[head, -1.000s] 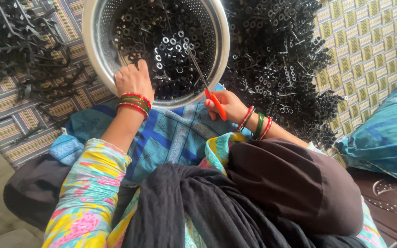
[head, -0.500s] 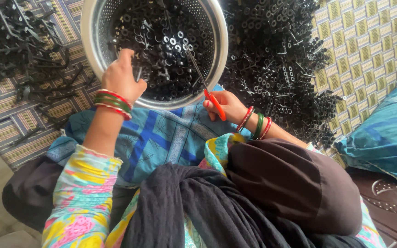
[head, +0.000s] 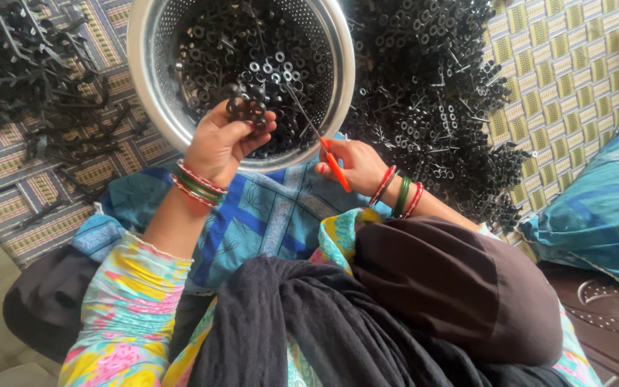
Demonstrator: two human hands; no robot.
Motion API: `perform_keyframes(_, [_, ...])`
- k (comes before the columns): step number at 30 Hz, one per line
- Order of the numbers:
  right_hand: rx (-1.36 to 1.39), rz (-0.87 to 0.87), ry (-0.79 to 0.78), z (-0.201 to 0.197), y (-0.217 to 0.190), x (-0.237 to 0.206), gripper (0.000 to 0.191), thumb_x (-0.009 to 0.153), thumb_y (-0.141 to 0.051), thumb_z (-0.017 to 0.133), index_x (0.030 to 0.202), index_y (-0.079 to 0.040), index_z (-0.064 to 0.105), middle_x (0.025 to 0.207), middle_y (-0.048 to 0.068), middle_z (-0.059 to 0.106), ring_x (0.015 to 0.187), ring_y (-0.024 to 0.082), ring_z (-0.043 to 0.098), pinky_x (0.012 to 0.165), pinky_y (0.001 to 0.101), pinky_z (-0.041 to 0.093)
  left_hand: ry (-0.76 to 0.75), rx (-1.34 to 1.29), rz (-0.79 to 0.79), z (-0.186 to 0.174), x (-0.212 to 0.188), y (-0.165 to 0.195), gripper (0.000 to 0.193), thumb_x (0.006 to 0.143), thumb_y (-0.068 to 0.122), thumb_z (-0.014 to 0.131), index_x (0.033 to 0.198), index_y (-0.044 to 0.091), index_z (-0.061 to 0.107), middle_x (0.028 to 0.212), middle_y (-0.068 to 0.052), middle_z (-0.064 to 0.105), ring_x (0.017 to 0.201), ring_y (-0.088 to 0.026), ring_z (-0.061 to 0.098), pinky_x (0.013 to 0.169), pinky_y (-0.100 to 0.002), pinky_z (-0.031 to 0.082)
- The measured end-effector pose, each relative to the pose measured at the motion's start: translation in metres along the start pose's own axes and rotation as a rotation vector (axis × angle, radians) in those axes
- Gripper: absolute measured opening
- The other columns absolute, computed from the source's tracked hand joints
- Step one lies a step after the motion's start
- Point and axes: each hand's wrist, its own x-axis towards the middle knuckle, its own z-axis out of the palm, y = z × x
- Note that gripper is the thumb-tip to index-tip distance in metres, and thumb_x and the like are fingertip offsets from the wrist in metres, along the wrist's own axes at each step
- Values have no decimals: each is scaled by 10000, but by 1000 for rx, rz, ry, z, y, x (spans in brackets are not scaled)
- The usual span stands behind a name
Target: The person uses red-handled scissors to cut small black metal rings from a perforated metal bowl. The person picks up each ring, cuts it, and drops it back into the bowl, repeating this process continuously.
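Resting against the near rim of a perforated steel colander (head: pixel 153 107), the left hand (head: pixel 222 143) is seen curled, a cluster of black ring-shaped parts (head: pixel 246 109) pinched between thumb and fingertips just above the parts lying in the bowl. The right hand (head: pixel 352 163) is closed round the orange handles of a pair of scissors (head: pixel 317 136); their long axis runs diagonally, the thin blades pointed up and left into the bowl. Little free room is left: a heap of black parts (head: pixel 431 100) crowds the bowl's right side, loose black sprues (head: pixel 30 79) lie on the patterned mat to its left, and the blue-clad lap closes the near edge. Compared with half a second earlier, the left hand has been drawn back from inside the bowl to the rim, while the scissors have stayed put.
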Motion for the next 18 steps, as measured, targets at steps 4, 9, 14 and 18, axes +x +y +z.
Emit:
perform_keyframes(4, [-249, -195, 86, -5, -5, 4, 500, 879, -533, 744, 941, -49, 629, 722, 113, 643, 768, 339, 639, 733, 462, 478, 103, -138, 63, 11, -1, -16, 162, 1002, -52, 575, 1111, 39, 652, 1049, -116, 720, 996, -270, 742, 879, -415, 642])
perform_keyframes(9, [-403, -163, 68, -5, -19, 6, 505, 837, -532, 751, 1037, -72, 693, 668, 51, 660, 714, 300, 671, 694, 461, 485, 134, 54, 138, 20, -4, -28, 217, 941, -73, 614, 1107, 67, 616, 1038, -57, 703, 969, -197, 739, 871, -384, 651])
perform_keyframes(14, [-361, -148, 111, -2, -21, 6, 545, 818, -563, 772, 1036, -68, 707, 621, 51, 642, 651, 292, 668, 679, 440, 505, 138, 270, 256, 21, -3, -43, 293, 921, -85, 664, 1142, 85, 577, 1034, -32, 696, 923, -138, 718, 810, -311, 647])
perform_keyframes(18, [-344, -194, 140, 8, -11, 7, 511, 817, -530, 777, 1046, -77, 726, 648, 75, 664, 634, 314, 672, 592, 443, 508, 131, 270, 241, 16, 0, -54, 287, 915, -94, 671, 1128, 79, 586, 1034, -34, 699, 916, -128, 710, 801, -302, 647])
